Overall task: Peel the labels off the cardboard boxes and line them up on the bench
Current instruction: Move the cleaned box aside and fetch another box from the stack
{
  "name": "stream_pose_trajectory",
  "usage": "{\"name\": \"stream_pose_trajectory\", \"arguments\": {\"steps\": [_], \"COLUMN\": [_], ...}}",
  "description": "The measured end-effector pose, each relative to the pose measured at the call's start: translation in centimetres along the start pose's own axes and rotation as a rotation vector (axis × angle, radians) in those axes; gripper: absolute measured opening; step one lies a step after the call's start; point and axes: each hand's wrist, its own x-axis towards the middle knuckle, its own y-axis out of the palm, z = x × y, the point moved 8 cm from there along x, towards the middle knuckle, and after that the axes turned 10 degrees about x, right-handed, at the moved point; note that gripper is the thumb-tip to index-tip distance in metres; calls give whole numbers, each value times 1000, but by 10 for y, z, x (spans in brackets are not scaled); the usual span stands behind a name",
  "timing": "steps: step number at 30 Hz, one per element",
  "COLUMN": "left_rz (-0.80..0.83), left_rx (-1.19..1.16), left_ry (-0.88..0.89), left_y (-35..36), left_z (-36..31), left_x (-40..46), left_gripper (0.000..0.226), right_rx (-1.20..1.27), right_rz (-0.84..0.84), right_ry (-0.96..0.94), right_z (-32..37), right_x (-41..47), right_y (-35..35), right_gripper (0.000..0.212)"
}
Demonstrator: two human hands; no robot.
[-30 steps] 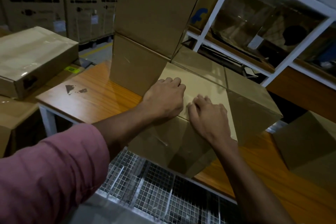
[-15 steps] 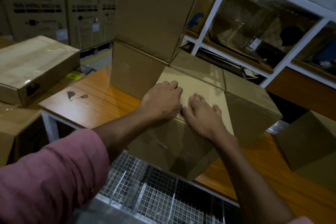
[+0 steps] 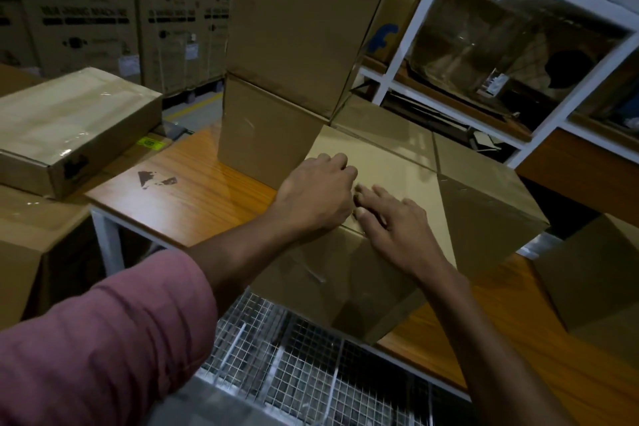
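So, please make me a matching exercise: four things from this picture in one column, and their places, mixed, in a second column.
1. left hand
2. stacked boxes
3. flat taped box
4. wire mesh

a. beside the bench, far left
b. below the bench's near edge
c. fingers curled, on the near box top
d. upright at the bench's back

Pairs: 1-c, 2-d, 3-a, 4-b

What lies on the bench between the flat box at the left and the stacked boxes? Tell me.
In the head view, bare wood of the bench with a dark torn patch lies between the flat box and the stacked boxes.
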Motion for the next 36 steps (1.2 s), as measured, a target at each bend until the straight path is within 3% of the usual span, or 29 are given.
{"name": "stream_pose_trajectory", "arguments": {"steps": [4, 6, 8, 10, 13, 15, 17, 21, 25, 28, 29, 31, 34, 36], "left_rz": [28, 6, -24, -10, 4, -6, -16, 15, -2, 19, 28, 19, -91, -201], "left_rx": [6, 11, 9, 0, 13, 21, 27, 7, 17, 2, -2, -7, -18, -42], "left_ry": [5, 12, 17, 19, 26, 35, 37, 35, 38, 27, 22, -1, -42, -35], "left_y": [1, 1, 0, -1, 1, 3, 2, 4, 5, 5, 5, 1, -12, -20], "left_z": [2, 2, 0, -1, 2, 0, -2, 1, 0, -1, -1, 1, 1, 0], "left_x": [1, -2, -3, 1, 0, -3, -1, 1, -1, 3, 3, -1, -11, -20], "left_gripper": [37, 36, 34, 34, 35, 34, 34, 35, 35, 32, 31, 29, 26, 23], "right_rx": [-146, -104, 19, 5, -143, -112, -38, -142, -11, -111, -180, -225, -190, -200], "right_rz": [-56, -111, -57, 3, -59, -108, -50, -46, -151, -41, -59, -218, -500, -541], "right_ry": [188, 97, 21, 88, 201, 132, 77, 181, -5, 111, 164, 173, 69, -7], "right_z": [-13, -7, -4, -9, -10, -6, -3, -10, -1, -6, -8, -4, 4, 7], "right_x": [6, -1, -4, 2, 1, -6, -7, 7, -8, 2, 3, 0, -30, -43], "right_y": [-4, -6, -4, -2, -2, -3, -1, -3, -8, 0, 0, -9, -22, -18], "right_gripper": [63, 58, 54, 60, 62, 53, 46, 56, 40, 58, 63, 53, 35, 34]}}
